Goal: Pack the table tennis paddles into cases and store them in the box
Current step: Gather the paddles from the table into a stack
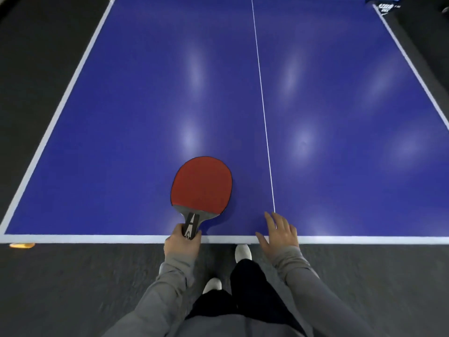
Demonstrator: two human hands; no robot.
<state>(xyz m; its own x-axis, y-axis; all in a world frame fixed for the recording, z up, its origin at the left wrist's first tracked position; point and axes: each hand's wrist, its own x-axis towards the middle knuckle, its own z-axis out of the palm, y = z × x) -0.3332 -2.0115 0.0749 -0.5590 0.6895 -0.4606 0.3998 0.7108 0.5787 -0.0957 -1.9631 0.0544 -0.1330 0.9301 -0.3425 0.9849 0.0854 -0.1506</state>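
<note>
A table tennis paddle [201,184] with a red rubber face and a black handle lies over the near edge of the blue table [121,142]. My left hand [182,243] is closed around the handle at the table's white front line. My right hand [279,233] rests flat on the table edge to the right of the paddle, fingers spread, holding nothing. No case or box is in view.
The white centre line [263,113] runs away from me just right of the paddle. Part of the net post [385,7] shows at the far right corner. Something small and orange [21,245] lies under the table's left front edge. Dark floor surrounds the table.
</note>
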